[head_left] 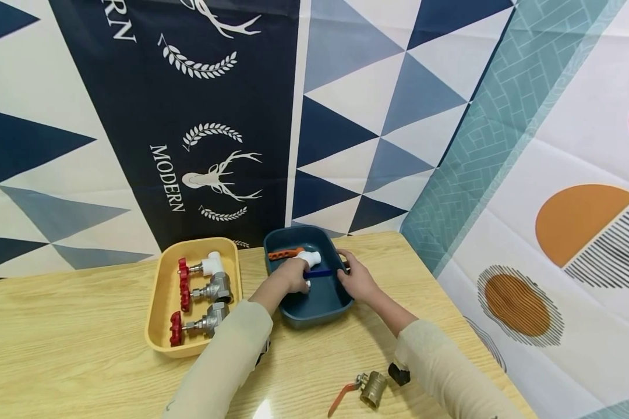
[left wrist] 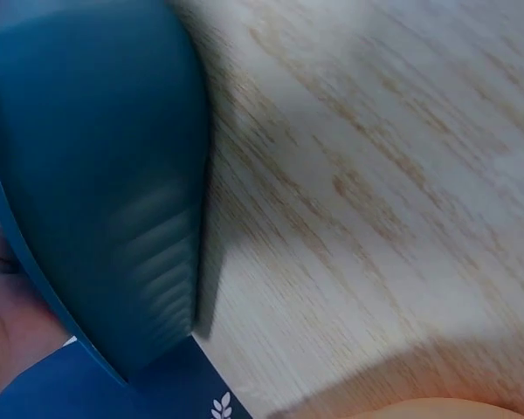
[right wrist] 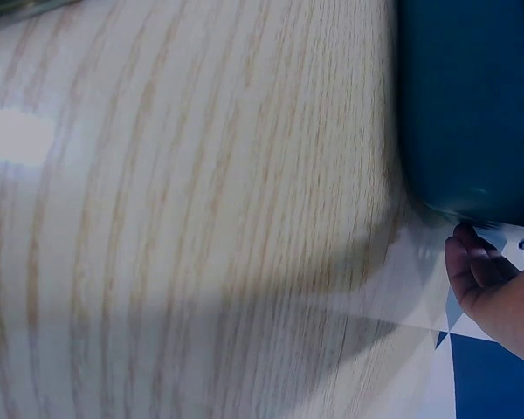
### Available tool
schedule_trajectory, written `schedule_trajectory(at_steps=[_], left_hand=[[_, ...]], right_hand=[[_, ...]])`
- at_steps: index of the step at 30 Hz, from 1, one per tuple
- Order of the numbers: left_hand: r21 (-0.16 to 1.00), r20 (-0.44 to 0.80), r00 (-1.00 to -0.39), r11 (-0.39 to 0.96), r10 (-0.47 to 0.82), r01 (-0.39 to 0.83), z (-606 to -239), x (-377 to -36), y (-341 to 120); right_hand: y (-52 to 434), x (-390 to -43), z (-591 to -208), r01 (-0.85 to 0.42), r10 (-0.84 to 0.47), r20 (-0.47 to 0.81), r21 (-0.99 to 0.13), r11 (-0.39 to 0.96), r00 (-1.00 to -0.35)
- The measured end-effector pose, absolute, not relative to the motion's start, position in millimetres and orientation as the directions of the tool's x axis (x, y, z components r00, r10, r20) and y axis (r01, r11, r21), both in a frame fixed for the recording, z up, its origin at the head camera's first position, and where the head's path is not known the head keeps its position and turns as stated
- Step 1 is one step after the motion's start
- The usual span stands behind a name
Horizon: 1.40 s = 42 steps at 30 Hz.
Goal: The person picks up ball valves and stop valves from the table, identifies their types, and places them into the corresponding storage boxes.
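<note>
My left hand [head_left: 292,274] reaches down into a dark blue plastic tray [head_left: 314,319]. Its fingers close around a valve with a blue lever handle [head_left: 321,273]; the hand hides most of the valve's body. Just beyond, inside the same tray, lies a white plastic valve [head_left: 310,258] with an orange lever [head_left: 285,254]. My right hand [head_left: 357,278] grips the tray's right rim, thumb on the inner side and fingers outside. In the right wrist view, its bent fingers [right wrist: 480,266] are at the tray's end. The left wrist view shows mainly the tray's outer wall [left wrist: 96,166].
A yellow tray [head_left: 157,317] to the left holds three valves with red handwheels [head_left: 176,329]. A brass ball valve [head_left: 373,390] with a red lever lies near me on the wooden table [head_left: 73,337]. Patterned cloth [head_left: 340,116] hangs behind the table and along its right side.
</note>
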State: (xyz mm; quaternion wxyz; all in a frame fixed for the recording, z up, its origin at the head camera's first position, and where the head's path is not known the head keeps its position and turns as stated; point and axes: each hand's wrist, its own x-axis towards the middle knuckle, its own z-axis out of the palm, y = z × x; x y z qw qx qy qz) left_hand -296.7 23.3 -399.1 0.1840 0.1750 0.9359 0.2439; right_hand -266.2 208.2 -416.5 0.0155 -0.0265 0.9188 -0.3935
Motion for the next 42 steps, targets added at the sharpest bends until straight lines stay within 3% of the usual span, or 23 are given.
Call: schedule_trajectory(at_steps=[13, 24, 42], left_hand=[[0.614, -0.162, -0.875, 0.741, 0.456, 0.272, -389, -286, 17], [0.734, -0.030, -0.849, 0.588, 0.528, 0.340, -390, -271, 12], [0.888, 0.102, -0.878, 0.355, 0.467, 0.292, -389, -237, 8]], right_hand=[[209, -266, -415, -0.019, -0.054, -0.024, -0.730, 0.683, -0.998], [209, -266, -415, -0.025, -0.061, -0.023, -0.727, 0.686, -0.998], [211, -270, -416, -0.037, -0.070, -0.018, -0.705, 0.708, -0.997]])
